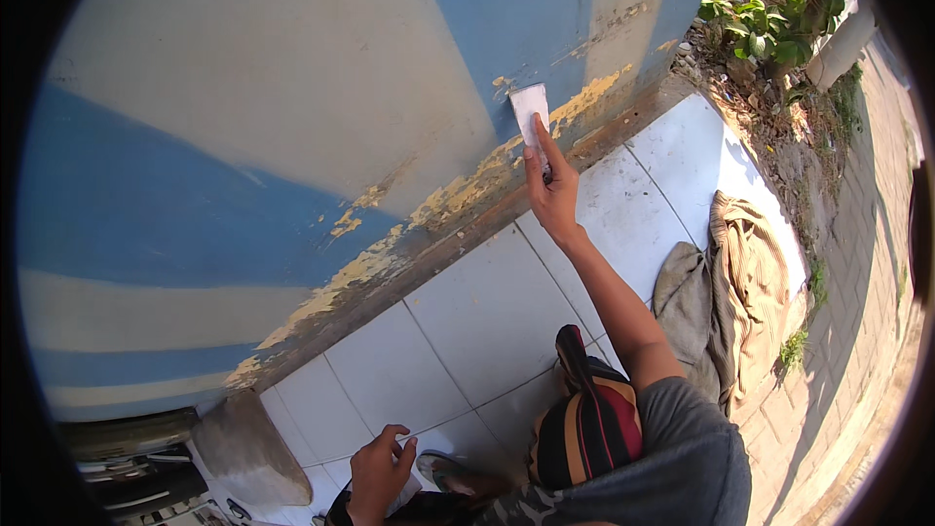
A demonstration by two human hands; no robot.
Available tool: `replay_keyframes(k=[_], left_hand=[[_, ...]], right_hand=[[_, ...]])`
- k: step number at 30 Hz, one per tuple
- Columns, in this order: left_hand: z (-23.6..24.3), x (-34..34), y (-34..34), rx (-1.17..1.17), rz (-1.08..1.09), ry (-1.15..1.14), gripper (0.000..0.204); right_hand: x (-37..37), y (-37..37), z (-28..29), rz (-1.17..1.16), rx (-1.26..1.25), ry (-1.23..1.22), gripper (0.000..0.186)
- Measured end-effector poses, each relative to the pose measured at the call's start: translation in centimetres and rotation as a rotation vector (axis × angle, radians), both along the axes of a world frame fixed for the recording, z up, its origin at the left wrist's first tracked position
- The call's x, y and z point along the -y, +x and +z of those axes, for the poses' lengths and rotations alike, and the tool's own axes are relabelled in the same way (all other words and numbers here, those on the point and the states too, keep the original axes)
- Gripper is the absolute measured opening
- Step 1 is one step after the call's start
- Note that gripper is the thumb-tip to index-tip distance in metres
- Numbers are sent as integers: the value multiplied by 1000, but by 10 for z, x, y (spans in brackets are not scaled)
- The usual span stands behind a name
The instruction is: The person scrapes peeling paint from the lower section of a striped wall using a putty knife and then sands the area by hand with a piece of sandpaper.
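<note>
My right hand (553, 180) is raised at the end of an outstretched arm. It grips a flat white rectangular piece (530, 115), whose far end rests against the painted wall (390, 68); whether it is a scraper or a sanding piece I cannot make out. Flaking yellowish patches (390, 248) run along the wall's bottom, just beside that hand. Low in the picture, my left hand (380, 472) hangs over the white tiles near my leg, fingers loosely bent and apart, with nothing visible in them. A sandalled foot (443, 470) shows beside it.
Grey and tan cloths (745, 282) lie crumpled at the tiled floor's (477, 317) right edge. Black, red and orange striped fabric (589, 424) bulges close to my grey sleeve. A concrete block (253, 448) stands at lower left. Plants (774, 29) and a brick path (838, 331) lie beyond.
</note>
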State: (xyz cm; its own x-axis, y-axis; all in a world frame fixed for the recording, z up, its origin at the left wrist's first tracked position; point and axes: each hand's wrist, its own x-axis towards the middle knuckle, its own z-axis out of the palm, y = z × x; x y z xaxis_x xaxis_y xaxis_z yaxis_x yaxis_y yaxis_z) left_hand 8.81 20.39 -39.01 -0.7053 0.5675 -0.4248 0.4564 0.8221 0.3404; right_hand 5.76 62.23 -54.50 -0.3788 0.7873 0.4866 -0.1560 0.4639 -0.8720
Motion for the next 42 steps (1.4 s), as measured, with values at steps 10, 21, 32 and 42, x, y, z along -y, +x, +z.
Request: replay_keyframes(k=[10,21,32,42], left_hand=[[1,6,4,-21,-13,-62,19],[5,-7,2,22,17,-32,20],[0,2,4,14,6,-31,19],[0,4,2,-39,-11,-69,20]], right_hand=[[-3,-9,10,-26,-95,39,46],[-2,0,9,-31,13,24,44],[0,3,4,-8,-63,26,45],[-9,-6,12,-49,-111,106,45]])
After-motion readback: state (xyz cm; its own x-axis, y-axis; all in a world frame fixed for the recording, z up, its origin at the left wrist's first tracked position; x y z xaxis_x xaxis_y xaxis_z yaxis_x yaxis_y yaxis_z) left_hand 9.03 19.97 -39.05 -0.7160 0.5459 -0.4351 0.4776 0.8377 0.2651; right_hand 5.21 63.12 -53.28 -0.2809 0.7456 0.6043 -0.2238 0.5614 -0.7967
